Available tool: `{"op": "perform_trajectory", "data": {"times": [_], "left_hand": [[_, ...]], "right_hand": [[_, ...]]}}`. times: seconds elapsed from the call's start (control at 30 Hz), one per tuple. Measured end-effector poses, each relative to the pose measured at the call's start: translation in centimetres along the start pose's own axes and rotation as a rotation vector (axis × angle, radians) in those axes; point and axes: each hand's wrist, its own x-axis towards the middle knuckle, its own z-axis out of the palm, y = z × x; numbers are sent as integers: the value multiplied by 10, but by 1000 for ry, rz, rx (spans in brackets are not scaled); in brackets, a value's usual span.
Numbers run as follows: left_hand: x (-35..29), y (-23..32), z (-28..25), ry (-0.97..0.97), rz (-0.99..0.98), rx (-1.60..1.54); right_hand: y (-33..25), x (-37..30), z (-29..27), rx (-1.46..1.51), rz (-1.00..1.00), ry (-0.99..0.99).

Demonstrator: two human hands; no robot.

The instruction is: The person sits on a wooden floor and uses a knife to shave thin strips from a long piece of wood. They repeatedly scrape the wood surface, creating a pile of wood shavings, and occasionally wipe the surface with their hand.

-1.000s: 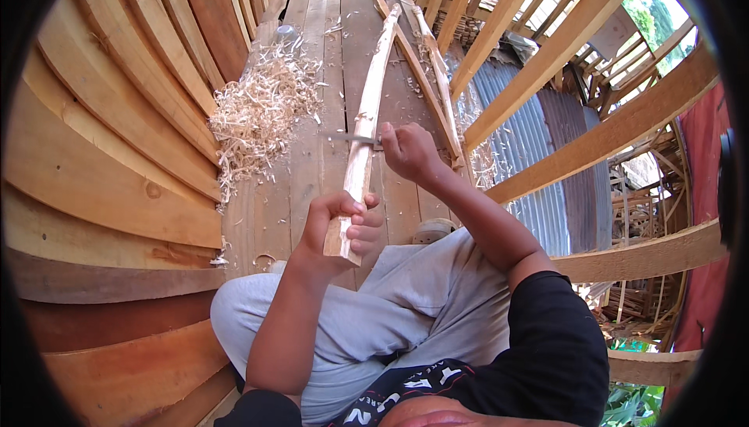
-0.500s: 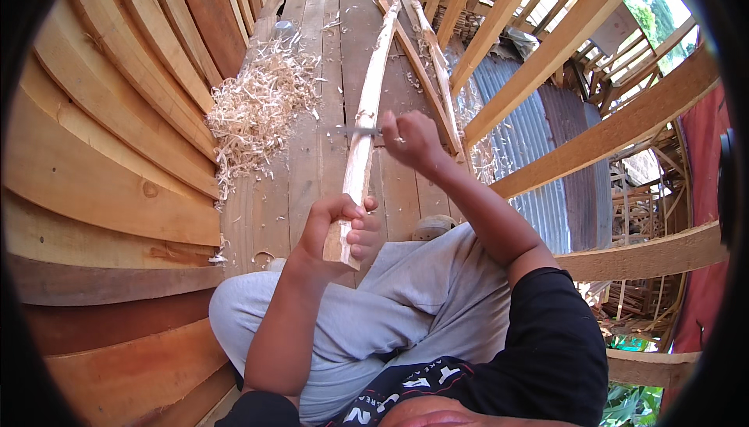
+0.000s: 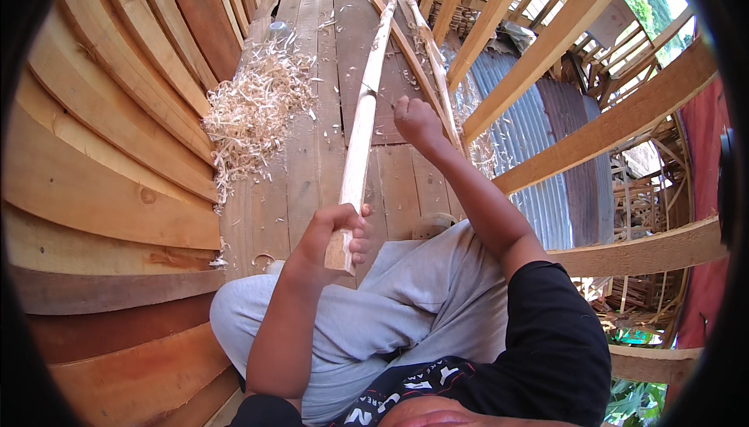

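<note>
**Long wooden stick held over plank floor**

Left hand (image 3: pixel 331 232) wrapped tight round near end of long pale stick (image 3: pixel 363 119), slanting away over floor planks (image 3: pixel 312 162). Right hand (image 3: pixel 417 121) fisted just beside stick, grip contents unclear. Shavings pile (image 3: pixel 253 111) left

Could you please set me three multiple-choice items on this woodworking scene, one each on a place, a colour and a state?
1. Where does the heap of wood shavings lie?
A. on the plank floor, left of the stick
B. on the person's lap
C. on the corrugated sheet

2. What colour are the trousers?
A. red
B. light grey
C. green

3. How is the long wooden stick held?
A. lying free on the floor
B. gripped at its near end by the left hand
C. clamped under a foot

Answers: 1 A, the pile sits on the boards beside the curved planks; 2 B, the cloth is pale grey; 3 B, fingers wrap its near end, while the right hand is fisted alongside it.
</note>
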Motion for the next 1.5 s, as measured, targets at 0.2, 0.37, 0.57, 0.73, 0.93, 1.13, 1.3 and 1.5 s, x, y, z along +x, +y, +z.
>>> {"op": "perform_trajectory", "data": {"times": [0.2, 0.37, 0.57, 0.73, 0.93, 1.13, 1.3, 1.5], "left_hand": [[-10, -3, 8, 102, 49, 84], [-21, 21, -2, 66, 53, 96], [-15, 32, -13, -78, 15, 3], [-11, 17, -5, 62, 76, 134], [-10, 10, 11, 132, 107, 173], [-8, 10, 9, 135, 137, 218], [-14, 21, 10, 102, 121, 268], [-11, 18, 3, 99, 101, 220]], "right_hand": [[-4, -19, -1, 53, -231, -123], [-40, -42, -10, 102, -131, -215], [-48, -45, -16, 86, -114, -126], [-46, -39, -22, 70, -236, -62], [-38, -29, -21, 67, -290, -22], [-49, -43, -29, 30, -274, -105], [-49, -44, -29, 33, -310, -121], [-49, -47, -20, 78, -264, -98]]}}
